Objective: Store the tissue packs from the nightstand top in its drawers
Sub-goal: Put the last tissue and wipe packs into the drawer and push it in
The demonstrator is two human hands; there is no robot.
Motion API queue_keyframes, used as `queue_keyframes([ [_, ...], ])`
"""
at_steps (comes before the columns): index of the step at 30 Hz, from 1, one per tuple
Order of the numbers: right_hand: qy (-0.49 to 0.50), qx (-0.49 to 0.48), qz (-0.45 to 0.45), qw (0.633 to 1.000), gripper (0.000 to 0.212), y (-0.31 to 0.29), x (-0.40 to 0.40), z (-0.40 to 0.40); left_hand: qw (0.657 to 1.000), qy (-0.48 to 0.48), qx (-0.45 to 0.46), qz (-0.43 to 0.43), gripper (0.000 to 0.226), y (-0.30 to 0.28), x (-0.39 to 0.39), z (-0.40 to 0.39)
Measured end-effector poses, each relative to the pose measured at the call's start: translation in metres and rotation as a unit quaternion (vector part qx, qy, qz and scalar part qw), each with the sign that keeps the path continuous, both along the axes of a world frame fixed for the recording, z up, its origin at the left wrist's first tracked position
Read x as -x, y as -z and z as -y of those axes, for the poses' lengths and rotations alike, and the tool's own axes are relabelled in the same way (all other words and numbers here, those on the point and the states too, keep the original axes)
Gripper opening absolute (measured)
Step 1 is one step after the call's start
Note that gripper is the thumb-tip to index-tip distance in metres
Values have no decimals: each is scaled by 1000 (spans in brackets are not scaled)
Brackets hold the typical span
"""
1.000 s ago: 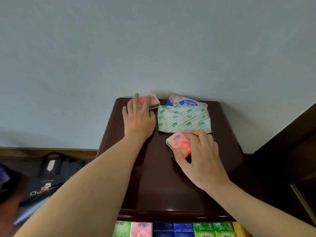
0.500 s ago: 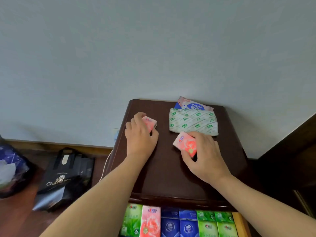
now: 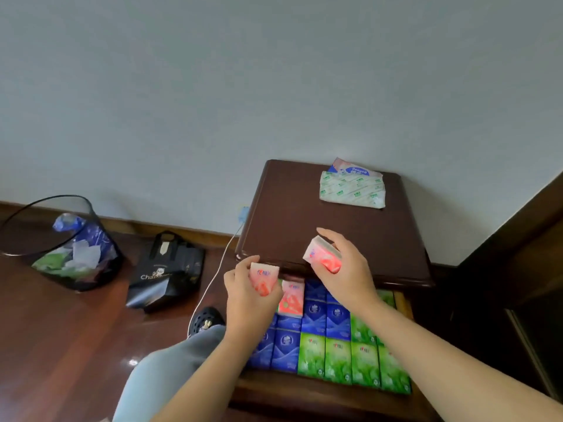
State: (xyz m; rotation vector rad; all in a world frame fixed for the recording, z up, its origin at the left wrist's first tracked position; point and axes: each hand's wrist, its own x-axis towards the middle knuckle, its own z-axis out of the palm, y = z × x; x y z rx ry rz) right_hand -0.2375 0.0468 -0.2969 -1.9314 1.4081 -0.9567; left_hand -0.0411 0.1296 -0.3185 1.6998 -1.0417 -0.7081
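Head camera looks down on both hands over the open drawer [image 3: 323, 388] of the nightstand [image 3: 304, 208]. Left hand [image 3: 248, 295] is pinching one pink tissue pack [image 3: 263, 278] by its sides, held upright just above the drawer's back-left corner. Right hand [image 3: 347, 269] is wrapped around a second pink pack [image 3: 321, 257], tilted, hovering over the front edge of the top, so that one's not over the drawer yet.

Makes sense why they're held like that: the drawer is already packed in tidy rows, blue packs [image 3: 326, 315] in the middle and green packs [image 3: 338, 357] along the front, all standing on end. One pink pack [image 3: 294, 296] already sits at the back, so I'd guess both of these go next to it, colour with colour. Gripping by the sides leaves the bottom free to slot in.

Still on top, back by the wall: a big green-print tissue pack [image 3: 352, 191] with a blue-and-pink pack [image 3: 350, 169] tucked behind it. Hard to tell whether those overlap or just touch. Those look too big for these rows, probably meant for another drawer.
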Motion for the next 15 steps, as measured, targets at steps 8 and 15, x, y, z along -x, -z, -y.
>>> queue_keyframes([
  [8, 94, -185, 107, 972, 30, 39, -25, -102, 995, -44, 22, -90, 57, 14, -13, -73],
  [15, 162, -321, 143, 922, 29, 55, -65, -118, 991, -48, 41, -122, 45, 28, -11, -89],
])
